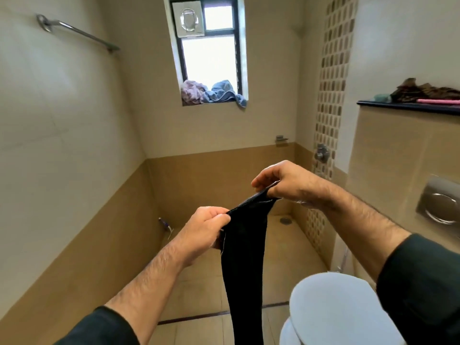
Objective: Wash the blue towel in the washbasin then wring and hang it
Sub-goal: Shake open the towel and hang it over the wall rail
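Observation:
A dark blue towel (245, 257) hangs in a long narrow strip in front of me, its lower end out of view at the bottom. My left hand (201, 230) pinches its top edge at the left corner. My right hand (281, 183) pinches the same edge higher and to the right, so the top edge is stretched between both hands. A metal towel rail (79, 33) is fixed high on the left wall, bare. No washbasin is in view.
A closed white toilet (341, 310) stands at the lower right. Pink and light blue cloths (211, 94) lie on the window sill ahead. A dark shelf (408, 107) at the right carries folded cloths. A wall tap (321, 151) and flush plate (440, 205) sit on the right wall.

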